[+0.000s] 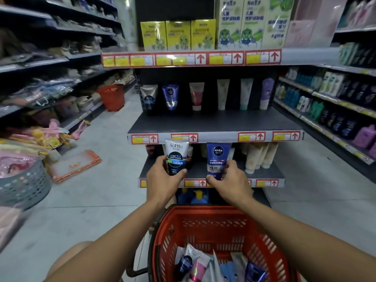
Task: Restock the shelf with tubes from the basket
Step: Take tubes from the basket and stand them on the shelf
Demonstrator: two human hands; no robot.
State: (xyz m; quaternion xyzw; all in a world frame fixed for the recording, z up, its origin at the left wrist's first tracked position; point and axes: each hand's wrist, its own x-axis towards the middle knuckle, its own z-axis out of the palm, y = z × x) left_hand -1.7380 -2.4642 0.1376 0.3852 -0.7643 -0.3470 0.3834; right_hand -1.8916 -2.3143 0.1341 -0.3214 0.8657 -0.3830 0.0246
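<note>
My left hand [162,178] grips a white and black Softto tube [176,154], held upright in front of the lower shelf. My right hand [231,179] holds a blue Nivea Men tube [217,159] upright beside it. Below my arms stands a red basket [264,231] with several tubes [205,265] lying in its bottom. The middle shelf [215,123] carries a row of several upright tubes [196,96] along its back; its front part is bare. The lower shelf [262,174] has cream tubes [258,155] leaning at the right.
Yellow and green boxes [179,34] fill the top shelf. Another red basket [112,96] stands in the left aisle. A grey basket [24,186] and an orange-edged pack [75,165] lie on the floor at left. Stocked shelves line both sides.
</note>
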